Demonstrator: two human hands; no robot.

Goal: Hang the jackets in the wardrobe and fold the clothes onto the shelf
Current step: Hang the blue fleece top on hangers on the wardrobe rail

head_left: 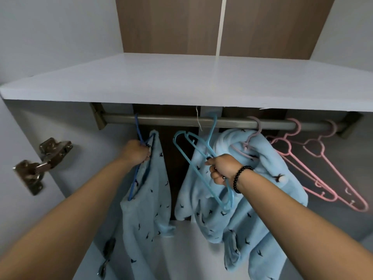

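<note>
Inside a pale grey wardrobe, a grey metal hanging rail (173,119) runs just under a broad white shelf (181,77), and everything else sits in relation to that rail. Below its left part, the left hand (137,151) is curled tight around the neck of a dark blue plastic hanger (137,138), whose hook reaches up over the rail; a light blue fleece garment printed with small dark birds (145,199) hangs from this hanger and falls straight down. Below the middle of the rail, the right hand (220,168), with a black bead bracelet (240,178) at the wrist, grips the sloping arm of a light blue plastic hanger (201,158), which is tilted, its hook rising toward the rail; whether the hook rests on the rail cannot be told. Just right of that, a second light blue fleece garment with the same bird print (262,188) is bunched over a pale lilac plastic hanger (252,142) hooked on the rail. Further right along the rail hang two bare pink plastic hangers (314,168). Left of the rail, a metal door hinge (40,164) sits on the wardrobe side.
</note>
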